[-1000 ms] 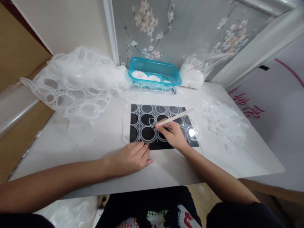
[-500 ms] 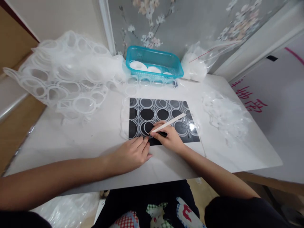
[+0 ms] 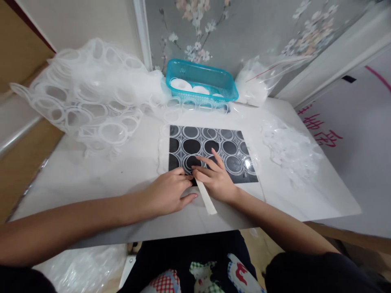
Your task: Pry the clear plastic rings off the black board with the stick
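Observation:
A black sheet [image 3: 192,146] lies on the white table, overlaid with clear film carrying rows of white rings. My left hand [image 3: 171,191] rests at its front edge, fingertips pressed down near a front-row ring and thumb spread apart. Close beside those fingertips, my right hand [image 3: 215,179] pinches a flat, cream-white strip [image 3: 206,199] between thumb and index finger, the other fingers fanned out over the rings. The strip's free end points toward my body, while its upper end is hidden at the fingers.
A pile of ring-cut film [image 3: 100,101] covers the table's left back. Behind the sheet is a blue basket [image 3: 201,67] holding white round pieces, beside a zip bag [image 3: 253,81] of white material. Crumpled clear scraps [image 3: 290,150] lie right.
The strip has swung from pointing away to the upper right to pointing toward my body. My right fingers have fanned out, and my left thumb has moved slightly outward.

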`<action>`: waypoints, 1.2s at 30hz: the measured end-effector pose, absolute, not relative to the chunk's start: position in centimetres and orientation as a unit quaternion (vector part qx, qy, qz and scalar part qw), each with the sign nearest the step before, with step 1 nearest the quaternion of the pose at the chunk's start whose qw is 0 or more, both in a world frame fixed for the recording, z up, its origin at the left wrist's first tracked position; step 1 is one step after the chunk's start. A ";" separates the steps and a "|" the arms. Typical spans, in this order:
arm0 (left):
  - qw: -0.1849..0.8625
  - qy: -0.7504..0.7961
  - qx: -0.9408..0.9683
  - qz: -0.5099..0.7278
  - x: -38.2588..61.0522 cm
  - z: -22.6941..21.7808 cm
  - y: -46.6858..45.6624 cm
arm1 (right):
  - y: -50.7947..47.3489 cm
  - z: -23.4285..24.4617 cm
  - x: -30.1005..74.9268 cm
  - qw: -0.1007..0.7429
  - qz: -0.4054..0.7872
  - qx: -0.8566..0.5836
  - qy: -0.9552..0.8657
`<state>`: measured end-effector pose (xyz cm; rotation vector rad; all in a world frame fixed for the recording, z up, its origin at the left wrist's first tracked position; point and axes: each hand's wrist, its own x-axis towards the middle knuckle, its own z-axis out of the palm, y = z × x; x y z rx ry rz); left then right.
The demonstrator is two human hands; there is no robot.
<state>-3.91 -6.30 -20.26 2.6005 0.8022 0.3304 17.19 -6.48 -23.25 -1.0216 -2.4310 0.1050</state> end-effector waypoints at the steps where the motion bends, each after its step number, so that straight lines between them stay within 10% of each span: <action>1: 0.214 0.292 0.925 0.118 -4.0 -20.2 -6.2 | -5.2 -23.0 17.6 0.266 0.022 -0.393 -0.880; 8: 0.276 0.322 0.899 0.113 -4.5 -20.3 -5.7 | 2.8 -19.4 22.0 0.586 0.064 -0.560 -0.582; 17: 0.283 0.262 0.900 0.203 -3.2 -18.9 -3.5 | -0.1 -20.3 24.2 0.596 0.368 -0.527 -0.481; 29: 0.025 0.267 0.958 0.100 7.6 -19.7 6.9 | 0.9 -21.3 25.7 0.663 0.561 -0.445 -0.219; 36: 0.177 0.214 0.914 0.297 5.4 -15.8 2.2 | -0.6 -19.8 24.5 0.574 0.692 -0.361 -0.247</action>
